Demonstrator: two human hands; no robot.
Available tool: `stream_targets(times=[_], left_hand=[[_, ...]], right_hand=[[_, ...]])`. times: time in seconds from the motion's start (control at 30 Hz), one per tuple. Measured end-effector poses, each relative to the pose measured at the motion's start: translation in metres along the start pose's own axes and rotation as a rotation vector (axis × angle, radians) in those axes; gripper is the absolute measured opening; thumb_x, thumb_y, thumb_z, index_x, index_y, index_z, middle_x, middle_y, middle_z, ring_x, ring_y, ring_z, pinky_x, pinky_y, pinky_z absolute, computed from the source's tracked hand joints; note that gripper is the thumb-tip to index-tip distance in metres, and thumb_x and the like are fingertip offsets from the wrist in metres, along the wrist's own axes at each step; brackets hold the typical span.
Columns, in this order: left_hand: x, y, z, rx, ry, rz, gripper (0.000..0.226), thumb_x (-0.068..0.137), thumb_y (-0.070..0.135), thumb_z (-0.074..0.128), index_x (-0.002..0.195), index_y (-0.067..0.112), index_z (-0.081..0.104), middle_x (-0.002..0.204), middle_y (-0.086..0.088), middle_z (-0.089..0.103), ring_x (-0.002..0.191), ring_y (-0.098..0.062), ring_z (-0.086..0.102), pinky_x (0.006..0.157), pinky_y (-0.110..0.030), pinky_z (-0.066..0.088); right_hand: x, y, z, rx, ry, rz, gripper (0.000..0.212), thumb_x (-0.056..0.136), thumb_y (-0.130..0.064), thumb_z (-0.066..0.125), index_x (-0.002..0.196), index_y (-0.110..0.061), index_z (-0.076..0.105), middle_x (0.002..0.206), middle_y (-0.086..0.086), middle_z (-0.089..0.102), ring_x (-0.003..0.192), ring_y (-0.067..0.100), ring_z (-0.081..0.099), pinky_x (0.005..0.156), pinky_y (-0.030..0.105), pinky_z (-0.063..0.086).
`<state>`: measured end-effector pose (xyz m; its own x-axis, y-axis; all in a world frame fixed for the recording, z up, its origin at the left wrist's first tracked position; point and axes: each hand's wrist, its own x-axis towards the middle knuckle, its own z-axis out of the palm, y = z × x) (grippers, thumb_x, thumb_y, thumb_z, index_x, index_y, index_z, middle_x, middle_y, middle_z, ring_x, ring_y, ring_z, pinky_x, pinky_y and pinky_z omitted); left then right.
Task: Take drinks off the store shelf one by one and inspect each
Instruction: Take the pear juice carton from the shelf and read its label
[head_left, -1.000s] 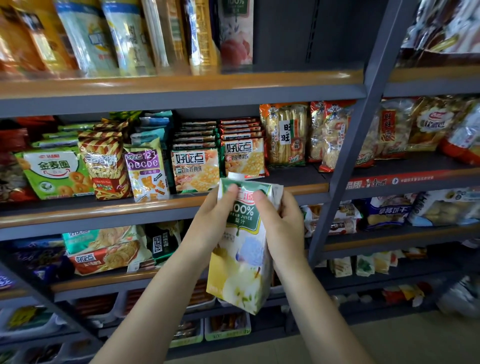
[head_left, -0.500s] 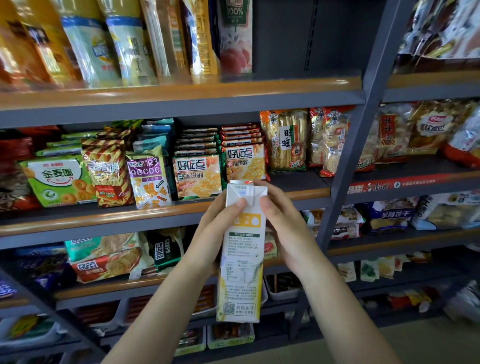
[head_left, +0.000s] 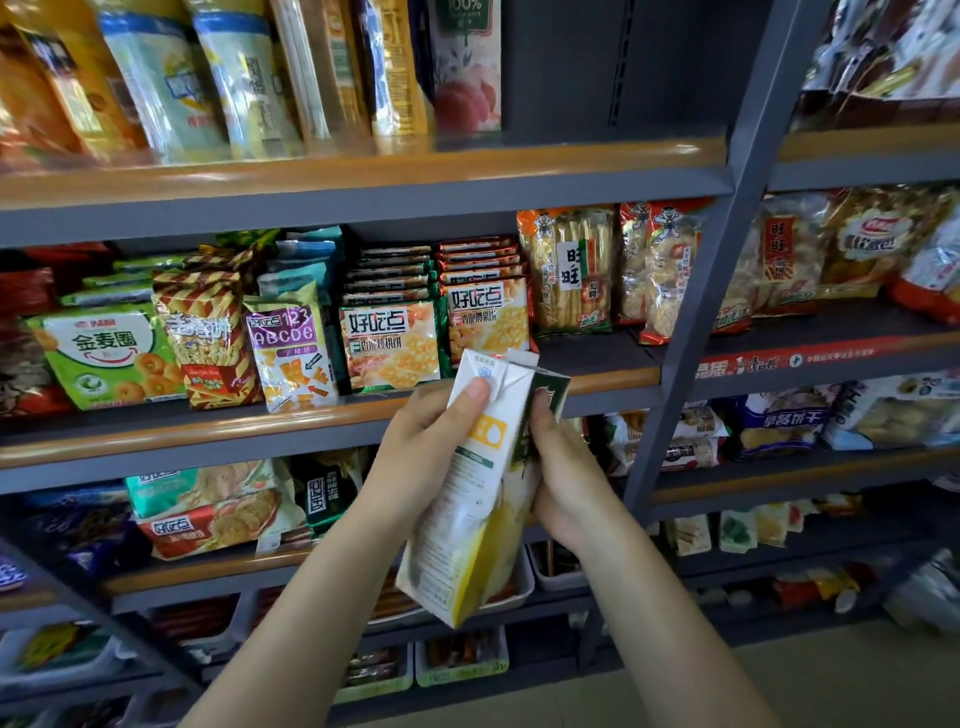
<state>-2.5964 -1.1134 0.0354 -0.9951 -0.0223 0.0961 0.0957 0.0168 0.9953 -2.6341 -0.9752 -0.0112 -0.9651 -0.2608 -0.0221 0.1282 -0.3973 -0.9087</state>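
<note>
Several grey shelves (head_left: 363, 187) with wooden edges carry snack bags (head_left: 387, 340). Near them, both hands grip one juice carton (head_left: 470, 499): left hand (head_left: 426, 457) and right hand (head_left: 563, 483) curl around it, top tilted far-right, long axis near upright.

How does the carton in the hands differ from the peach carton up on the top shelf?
The held carton is tilted, gripped by the left hand and right hand; the peach carton stands upright on the top shelf. The held carton shows white and yellow sides; the peach carton shows pink fruit. Both carry a dark green panel.
</note>
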Motion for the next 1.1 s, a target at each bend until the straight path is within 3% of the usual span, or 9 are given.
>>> stream_targets(times=[0.07,0.13,0.23,0.3,0.4,0.53,0.63,0.8,1.1], left_hand=[[0.003,-0.001,-0.001,0.074,0.023,0.0,0.036,0.089,0.058,0.054,0.073,0.03,0.072,0.078,0.009,0.072,0.087,-0.012,0.07,0.082,-0.029,0.052],[0.001,-0.005,0.0,0.073,0.01,0.035,0.03,0.1,0.053,0.046,0.094,0.034,0.069,0.089,0.019,0.074,0.086,0.005,0.068,0.08,-0.015,0.05],[0.0,-0.016,0.002,0.089,0.02,0.131,0.043,0.097,0.052,0.051,0.126,0.023,0.062,0.113,0.013,0.071,0.106,-0.001,0.066,0.081,-0.013,0.05],[0.001,-0.019,0.002,0.023,0.048,0.14,0.045,0.094,0.046,0.051,0.126,0.017,0.062,0.113,0.006,0.072,0.104,-0.005,0.068,0.077,-0.013,0.05],[0.001,-0.016,0.004,-0.07,0.096,0.074,0.049,0.088,0.055,0.049,0.117,0.021,0.067,0.109,0.007,0.074,0.096,-0.001,0.069,0.07,-0.01,0.049],[0.005,-0.019,0.001,-0.064,0.129,0.011,0.051,0.085,0.062,0.048,0.115,0.026,0.069,0.11,0.009,0.074,0.1,-0.003,0.07,0.08,-0.02,0.052],[0.008,-0.022,-0.001,-0.093,0.096,-0.002,0.052,0.088,0.057,0.05,0.118,0.019,0.069,0.111,0.002,0.075,0.101,-0.013,0.072,0.081,-0.026,0.056],[0.017,-0.025,-0.014,-0.052,-0.048,0.006,0.041,0.093,0.044,0.054,0.114,0.014,0.073,0.106,-0.006,0.077,0.098,-0.023,0.073,0.076,-0.025,0.058],[0.029,-0.031,-0.058,0.01,-0.412,-0.032,0.026,0.096,0.031,0.055,0.105,0.017,0.074,0.082,0.001,0.078,0.066,-0.005,0.071,0.058,-0.013,0.05]], right_hand=[[-0.003,-0.002,0.003,-0.029,0.065,-0.035,0.066,0.066,-0.059,0.073,0.117,-0.017,0.069,0.115,0.009,0.076,0.11,0.029,0.071,0.096,0.046,0.055],[-0.003,-0.003,0.008,-0.133,0.173,-0.047,0.079,0.056,-0.072,0.078,0.114,-0.019,0.07,0.11,0.005,0.077,0.105,0.026,0.073,0.095,0.049,0.056],[-0.002,-0.004,0.014,-0.298,0.255,-0.053,0.119,0.037,-0.102,0.061,0.129,-0.027,0.062,0.125,-0.001,0.069,0.115,0.022,0.066,0.102,0.05,0.052],[-0.002,-0.006,0.015,-0.331,0.24,-0.046,0.107,0.044,-0.106,0.046,0.125,-0.036,0.061,0.126,-0.004,0.068,0.117,0.019,0.064,0.104,0.049,0.05],[-0.004,-0.012,0.018,-0.309,0.206,-0.015,0.073,0.069,-0.089,0.028,0.112,-0.04,0.062,0.117,-0.007,0.07,0.111,0.014,0.066,0.103,0.044,0.052],[-0.001,-0.008,0.016,-0.367,0.192,-0.011,0.1,0.065,-0.097,0.024,0.138,-0.036,0.055,0.132,-0.004,0.065,0.12,0.018,0.063,0.108,0.046,0.048],[0.0,-0.008,0.012,-0.352,0.181,-0.056,0.074,0.075,-0.085,0.036,0.125,-0.036,0.059,0.118,-0.005,0.071,0.106,0.012,0.07,0.098,0.041,0.055],[-0.001,-0.021,-0.011,-0.429,0.115,-0.143,0.026,0.094,-0.039,0.061,0.118,-0.03,0.06,0.098,-0.01,0.072,0.085,0.007,0.073,0.067,0.02,0.055],[-0.026,-0.01,0.009,-0.631,0.086,-0.029,0.039,0.089,-0.03,0.069,0.127,-0.026,0.062,0.112,-0.011,0.073,0.102,0.013,0.073,0.084,0.03,0.06]])
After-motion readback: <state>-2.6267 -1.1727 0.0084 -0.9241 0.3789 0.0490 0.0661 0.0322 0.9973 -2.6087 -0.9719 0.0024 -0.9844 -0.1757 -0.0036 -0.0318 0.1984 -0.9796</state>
